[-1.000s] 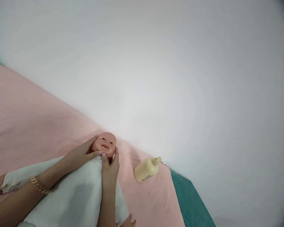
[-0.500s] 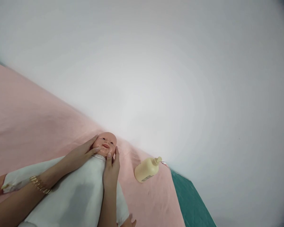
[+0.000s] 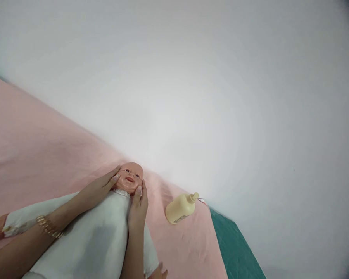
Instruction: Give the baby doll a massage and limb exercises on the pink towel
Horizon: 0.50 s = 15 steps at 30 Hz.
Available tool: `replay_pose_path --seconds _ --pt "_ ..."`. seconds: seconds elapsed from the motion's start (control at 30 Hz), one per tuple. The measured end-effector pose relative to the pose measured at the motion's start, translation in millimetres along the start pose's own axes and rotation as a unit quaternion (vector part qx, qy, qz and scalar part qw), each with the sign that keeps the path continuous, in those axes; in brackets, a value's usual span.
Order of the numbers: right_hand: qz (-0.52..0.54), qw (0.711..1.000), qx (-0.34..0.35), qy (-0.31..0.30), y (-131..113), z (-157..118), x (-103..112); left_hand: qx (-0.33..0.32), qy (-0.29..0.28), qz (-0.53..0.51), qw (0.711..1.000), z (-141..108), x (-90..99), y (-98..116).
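Note:
A baby doll (image 3: 104,228) in a white outfit lies on its back, its head (image 3: 134,170) pointing away from me. On the left, my left hand (image 3: 99,190) cups the side of the head, fingers along it and thumb at the cheek. My right hand (image 3: 139,207) holds the opposite cheek and jaw, with its thumb on the front and its fingers curled round the side. The doll's head is held between both hands. A beaded bracelet (image 3: 49,226) circles my left wrist. The back of the head is hidden.
A cream pump bottle (image 3: 180,209) stands to the right of the doll on a pink sheet (image 3: 189,248). Beyond the sheet, a green surface (image 3: 235,244) shows at the right. A plain white wall (image 3: 192,97) borders the far side.
Both thumbs have slid outward across the doll's cheeks, away from the mouth and chin towards the sides of the head. The doll and the bottle have stayed in place.

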State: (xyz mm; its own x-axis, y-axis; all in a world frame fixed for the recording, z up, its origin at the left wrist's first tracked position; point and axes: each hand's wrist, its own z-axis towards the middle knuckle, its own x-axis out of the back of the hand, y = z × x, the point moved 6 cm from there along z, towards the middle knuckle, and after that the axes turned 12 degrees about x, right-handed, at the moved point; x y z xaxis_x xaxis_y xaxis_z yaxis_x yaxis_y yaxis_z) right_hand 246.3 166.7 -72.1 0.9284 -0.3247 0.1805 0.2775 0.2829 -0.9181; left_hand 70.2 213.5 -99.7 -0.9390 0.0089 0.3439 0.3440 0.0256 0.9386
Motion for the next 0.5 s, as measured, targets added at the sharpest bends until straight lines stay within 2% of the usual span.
replay_pose_path --seconds 0.13,0.27,0.5 --pt "0.034 0.999 -0.020 -0.013 -3 -2 -3 0.011 0.012 0.012 1.000 -11 3.7 16" --pt "0.058 0.998 -0.015 -0.010 -6 -3 -4 0.022 0.040 -0.018 0.999 -23 6.1 32" --pt "0.075 0.997 -0.009 0.004 -4 -3 -6 0.019 0.005 -0.070 0.997 -27 5.6 40"
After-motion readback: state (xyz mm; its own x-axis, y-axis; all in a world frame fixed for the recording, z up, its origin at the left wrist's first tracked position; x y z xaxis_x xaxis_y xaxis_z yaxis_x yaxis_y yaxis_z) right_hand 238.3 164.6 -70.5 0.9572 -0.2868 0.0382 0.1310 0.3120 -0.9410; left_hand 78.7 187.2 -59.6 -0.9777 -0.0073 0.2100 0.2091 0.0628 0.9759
